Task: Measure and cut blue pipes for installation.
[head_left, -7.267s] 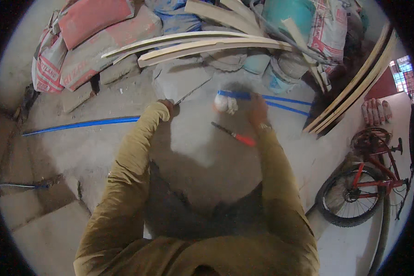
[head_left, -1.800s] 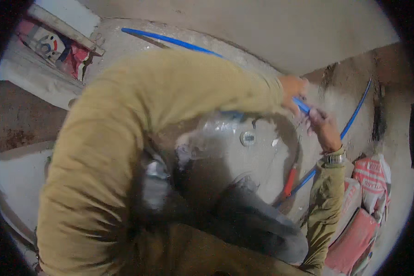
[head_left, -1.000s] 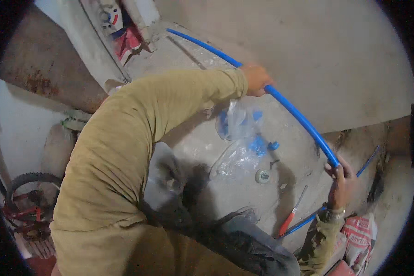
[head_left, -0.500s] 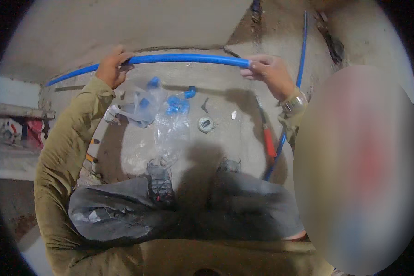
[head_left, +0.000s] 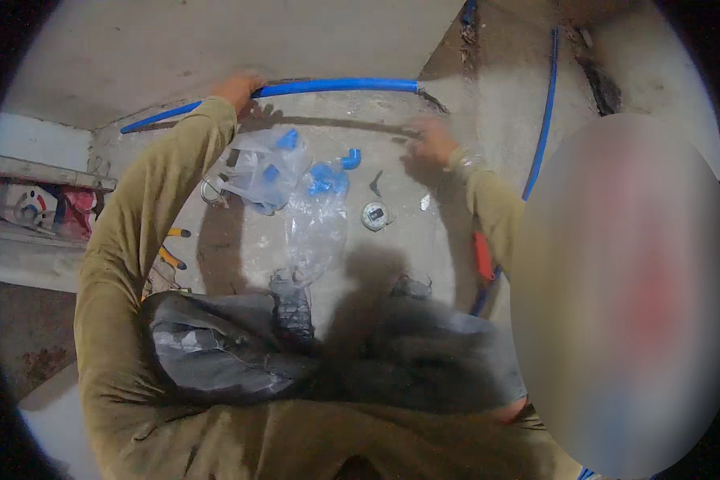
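A long blue pipe (head_left: 336,85) is held up in front of me near the base of the far wall. My left hand (head_left: 236,90) is wrapped round it left of its middle. Past its right end and lower, my right hand (head_left: 434,142) is apart from the pipe; motion blurs its fingers. Between my arms, two clear plastic bags lie on the floor: one bag (head_left: 252,172) with blue pieces in it, the other bag (head_left: 316,228) with blue fittings at its top. A loose blue elbow fitting (head_left: 350,158) lies beside them, above a round whitish object (head_left: 374,215).
A red handle (head_left: 483,256) lies under my right forearm. Another blue pipe (head_left: 549,112) runs along the right. Orange-yellow tool handles (head_left: 171,258) stick out by my left knee. A ledge (head_left: 48,172) with things below it stands at the left. A blurred patch hides the right side.
My right hand has let go of the pipe's right end and moved down and away from it. My left hand still holds the pipe. The whole view has shifted slightly.
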The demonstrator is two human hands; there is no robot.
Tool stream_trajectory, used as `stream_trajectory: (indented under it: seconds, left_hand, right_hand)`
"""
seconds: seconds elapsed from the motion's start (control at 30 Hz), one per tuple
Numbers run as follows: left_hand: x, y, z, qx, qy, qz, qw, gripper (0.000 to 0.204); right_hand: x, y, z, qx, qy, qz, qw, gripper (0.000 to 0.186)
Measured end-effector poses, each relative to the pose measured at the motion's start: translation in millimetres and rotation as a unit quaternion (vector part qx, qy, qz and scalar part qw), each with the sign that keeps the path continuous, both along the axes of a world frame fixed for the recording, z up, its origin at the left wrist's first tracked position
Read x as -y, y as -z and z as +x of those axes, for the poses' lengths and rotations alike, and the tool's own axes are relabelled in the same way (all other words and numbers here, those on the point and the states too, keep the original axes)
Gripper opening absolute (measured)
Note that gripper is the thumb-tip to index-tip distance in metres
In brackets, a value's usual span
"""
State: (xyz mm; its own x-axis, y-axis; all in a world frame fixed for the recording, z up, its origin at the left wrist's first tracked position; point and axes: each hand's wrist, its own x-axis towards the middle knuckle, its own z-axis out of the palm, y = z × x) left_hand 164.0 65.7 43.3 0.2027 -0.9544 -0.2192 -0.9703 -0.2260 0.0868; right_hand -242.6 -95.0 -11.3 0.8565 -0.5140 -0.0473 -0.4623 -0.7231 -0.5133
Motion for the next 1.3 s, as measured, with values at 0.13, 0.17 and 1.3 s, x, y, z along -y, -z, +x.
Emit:
stream_trajectory:
  seconds: [0.13, 0.17, 1.3]
  left_hand:
    - [7, 23, 15, 0.015, 0.085, 0.003, 0.996, 0.042]
    - [8, 24, 11, 0.018, 0.044, 0.035, 0.998, 0.039]
    - [-57, -27, 38, -0.169, 0.067, -0.08, 0.98, 0.041]
  right_hand:
    - [-54, 35, 61, -0.051, -0.117, -0.067, 0.99, 0.046]
    - [-69, 36, 68, -0.064, -0.135, -0.123, 0.981, 0.045]
    - [-28, -149, -43, 0.46, 0.206, 0.638, 0.582, 0.024]
